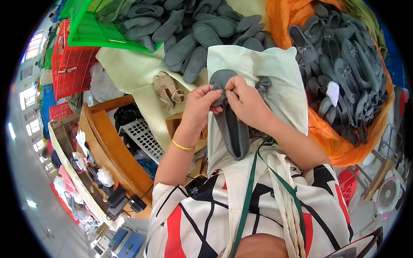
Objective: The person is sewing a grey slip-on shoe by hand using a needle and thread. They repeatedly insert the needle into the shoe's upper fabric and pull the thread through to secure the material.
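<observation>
A dark grey flat shoe (pixel 232 131) lies over the white cloth (pixel 279 69) on my lap, its toe pointing away from me. My left hand (pixel 201 103) pinches the shoe's upper near the toe. Beside it, my right hand (pixel 246 101) is closed too, thumb and fingers pressed together at the same spot on the upper. The fingertips almost meet, and whatever small part they pinch is hidden between them. A grey bow-like piece (pixel 263 83) shows on the cloth just right of my right hand.
Grey shoes (pixel 206 34) are heaped ahead, beside a green crate (pixel 105 36). An orange sack (pixel 316 129) at right holds several grey shoes with bows. Beige shoes (pixel 165 91) sit left of my lap. Further left stand a red crate (pixel 73 64) and a wooden drawer (pixel 116 146).
</observation>
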